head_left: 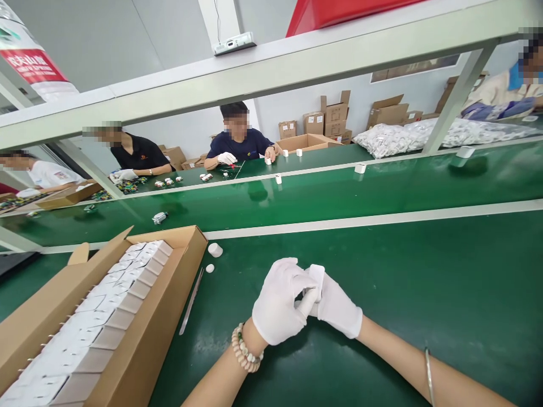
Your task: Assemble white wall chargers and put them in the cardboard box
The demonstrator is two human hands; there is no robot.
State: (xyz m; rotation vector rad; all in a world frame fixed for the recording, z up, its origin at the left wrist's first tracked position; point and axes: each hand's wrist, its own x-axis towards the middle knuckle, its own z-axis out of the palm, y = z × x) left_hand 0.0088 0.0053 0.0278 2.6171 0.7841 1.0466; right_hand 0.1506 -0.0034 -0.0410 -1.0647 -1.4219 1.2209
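Both my hands wear white gloves and meet over the green work surface (424, 294). My left hand (280, 302) and my right hand (337, 308) are closed together on a small white block-shaped part (317, 275) held between their fingertips. A bead bracelet sits on my left wrist and a thin bangle on my right forearm. To the left stands an open cardboard box (169, 316) filled with rows of several white parts. Metal tweezers (192, 301) lie beside the box, with a white cap (215, 250) and a smaller white piece (209, 268) near them.
A green conveyor belt (382, 192) runs behind, carrying scattered white parts. Three seated people work on its far side, and a fourth is at the upper right. A metal frame bar crosses overhead. Bags of white parts (407, 138) and cardboard boxes sit at the back.
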